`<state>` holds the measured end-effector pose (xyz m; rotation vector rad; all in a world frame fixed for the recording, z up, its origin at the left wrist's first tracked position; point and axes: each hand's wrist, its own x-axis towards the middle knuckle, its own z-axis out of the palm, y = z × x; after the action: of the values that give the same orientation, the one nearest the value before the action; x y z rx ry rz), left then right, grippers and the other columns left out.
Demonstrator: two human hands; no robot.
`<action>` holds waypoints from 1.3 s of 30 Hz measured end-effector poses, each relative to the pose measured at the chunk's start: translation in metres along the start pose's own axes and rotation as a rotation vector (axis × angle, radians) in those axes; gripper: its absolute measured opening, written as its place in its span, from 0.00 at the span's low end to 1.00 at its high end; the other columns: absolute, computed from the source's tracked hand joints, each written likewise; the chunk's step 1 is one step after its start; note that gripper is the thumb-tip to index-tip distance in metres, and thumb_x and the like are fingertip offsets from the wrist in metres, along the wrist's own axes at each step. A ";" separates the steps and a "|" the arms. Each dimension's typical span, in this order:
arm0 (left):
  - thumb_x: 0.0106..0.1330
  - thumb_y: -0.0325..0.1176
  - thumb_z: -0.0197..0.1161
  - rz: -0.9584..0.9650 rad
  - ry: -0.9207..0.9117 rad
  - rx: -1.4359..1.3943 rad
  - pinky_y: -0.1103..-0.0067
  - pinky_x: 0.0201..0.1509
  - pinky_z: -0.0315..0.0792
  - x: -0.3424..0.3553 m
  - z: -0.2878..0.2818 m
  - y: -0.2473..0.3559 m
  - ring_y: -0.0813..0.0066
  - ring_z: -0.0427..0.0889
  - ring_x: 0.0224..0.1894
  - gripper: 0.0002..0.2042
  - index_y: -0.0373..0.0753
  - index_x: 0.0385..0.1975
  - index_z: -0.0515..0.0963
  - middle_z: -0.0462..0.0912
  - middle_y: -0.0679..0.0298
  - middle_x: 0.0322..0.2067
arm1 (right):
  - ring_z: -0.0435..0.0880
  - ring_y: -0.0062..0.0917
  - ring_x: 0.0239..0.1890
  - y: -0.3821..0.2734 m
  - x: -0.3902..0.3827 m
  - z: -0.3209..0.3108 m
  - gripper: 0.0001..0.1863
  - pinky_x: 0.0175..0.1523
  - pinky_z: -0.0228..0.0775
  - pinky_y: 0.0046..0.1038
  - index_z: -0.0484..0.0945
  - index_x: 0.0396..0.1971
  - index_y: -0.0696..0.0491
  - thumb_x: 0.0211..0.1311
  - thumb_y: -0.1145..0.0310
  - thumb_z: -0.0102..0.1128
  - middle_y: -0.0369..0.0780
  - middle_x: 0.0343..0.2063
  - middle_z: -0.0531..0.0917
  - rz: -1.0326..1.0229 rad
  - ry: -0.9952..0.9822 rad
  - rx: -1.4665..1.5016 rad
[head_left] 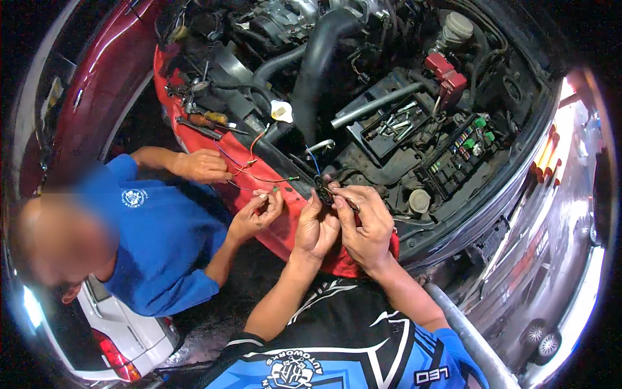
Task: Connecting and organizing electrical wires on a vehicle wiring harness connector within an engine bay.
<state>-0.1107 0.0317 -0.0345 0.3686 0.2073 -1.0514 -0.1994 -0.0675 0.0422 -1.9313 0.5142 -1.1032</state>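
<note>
Over the front edge of the engine bay, my left hand (316,232) is closed with a small black electrical connector (323,189) between its thumb and fingers. A blue wire (311,155) rises from beside the connector. Close against it, my right hand (368,227) pinches a slim, dark, rod-like tool (353,205); its tip is hard to make out at the connector. Just left of my hands, thin red and green wires (267,177) lie across a red cover (291,209). A co-worker's hands (259,211) are at these wires.
A person in a blue shirt (165,227) leans in from the left. Screwdrivers (210,118) lie on the car's front edge. Beyond are a thick black hose (317,65), a black tray of bolts (396,126) and an opened fuse box (463,155). A metal bar (470,330) runs at lower right.
</note>
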 end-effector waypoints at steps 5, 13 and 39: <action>0.79 0.38 0.58 -0.014 -0.007 -0.016 0.68 0.72 0.72 0.000 -0.003 0.001 0.67 0.78 0.62 0.20 0.36 0.66 0.71 0.79 0.58 0.57 | 0.87 0.37 0.40 0.002 0.004 0.003 0.08 0.46 0.79 0.33 0.86 0.43 0.61 0.64 0.80 0.68 0.45 0.40 0.88 -0.030 -0.004 -0.010; 0.79 0.38 0.59 0.014 -0.054 -0.028 0.68 0.72 0.71 0.001 0.006 0.000 0.67 0.77 0.62 0.20 0.36 0.66 0.71 0.78 0.59 0.57 | 0.86 0.37 0.39 0.005 0.006 0.004 0.09 0.46 0.79 0.33 0.86 0.43 0.60 0.63 0.80 0.69 0.46 0.39 0.87 -0.010 -0.014 -0.004; 0.79 0.39 0.59 0.040 -0.009 0.076 0.75 0.68 0.74 -0.003 0.011 0.000 0.73 0.77 0.59 0.19 0.39 0.63 0.71 0.76 0.63 0.55 | 0.86 0.38 0.37 0.006 0.005 0.004 0.13 0.43 0.78 0.34 0.86 0.45 0.59 0.59 0.81 0.71 0.46 0.39 0.87 -0.127 -0.024 -0.056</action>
<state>-0.1123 0.0294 -0.0233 0.4350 0.1512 -1.0230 -0.1926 -0.0726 0.0384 -2.0472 0.4182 -1.1544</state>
